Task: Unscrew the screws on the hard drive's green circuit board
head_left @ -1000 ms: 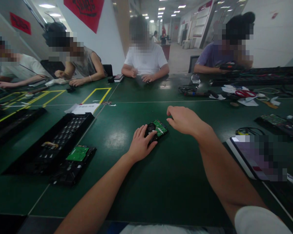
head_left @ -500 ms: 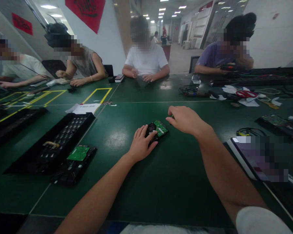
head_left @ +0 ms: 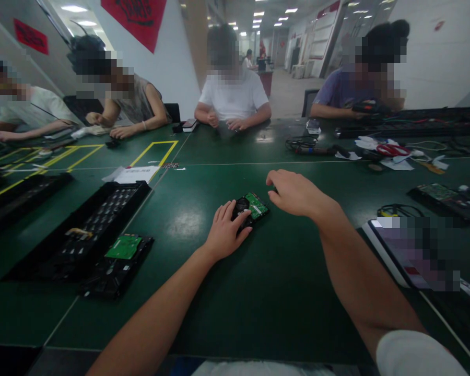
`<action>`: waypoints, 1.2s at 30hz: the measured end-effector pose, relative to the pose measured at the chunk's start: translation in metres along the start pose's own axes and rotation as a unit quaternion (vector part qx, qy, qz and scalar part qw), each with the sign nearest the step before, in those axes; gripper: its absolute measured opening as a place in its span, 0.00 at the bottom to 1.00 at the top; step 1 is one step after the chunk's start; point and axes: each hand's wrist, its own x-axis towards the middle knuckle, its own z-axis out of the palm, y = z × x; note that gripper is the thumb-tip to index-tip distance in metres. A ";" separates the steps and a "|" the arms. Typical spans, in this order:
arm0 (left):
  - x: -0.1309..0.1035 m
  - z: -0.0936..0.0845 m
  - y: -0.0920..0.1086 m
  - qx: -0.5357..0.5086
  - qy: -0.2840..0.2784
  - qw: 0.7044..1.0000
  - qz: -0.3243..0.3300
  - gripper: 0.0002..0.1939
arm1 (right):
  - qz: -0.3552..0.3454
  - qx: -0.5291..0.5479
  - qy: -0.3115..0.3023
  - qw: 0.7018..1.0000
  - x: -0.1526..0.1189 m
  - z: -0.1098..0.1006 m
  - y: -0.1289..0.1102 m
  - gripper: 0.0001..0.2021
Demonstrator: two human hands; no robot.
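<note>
The left hand (head_left: 225, 235) holds the hard drive (head_left: 258, 205) down on the counter (head_left: 258, 297), its grip spread over the near-left part. Just right, the right hand (head_left: 292, 192) hovers, fingers curled; I can't tell whether that grip has anything. Farther left, a green circuit board (head_left: 124, 246) lies beside a long black tray (head_left: 47, 258).
</note>
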 end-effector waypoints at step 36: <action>0.001 0.001 -0.001 -0.002 0.000 1.000 0.002 0.27 | -0.030 0.012 -0.025 0.999 -0.004 -0.007 -0.003 0.10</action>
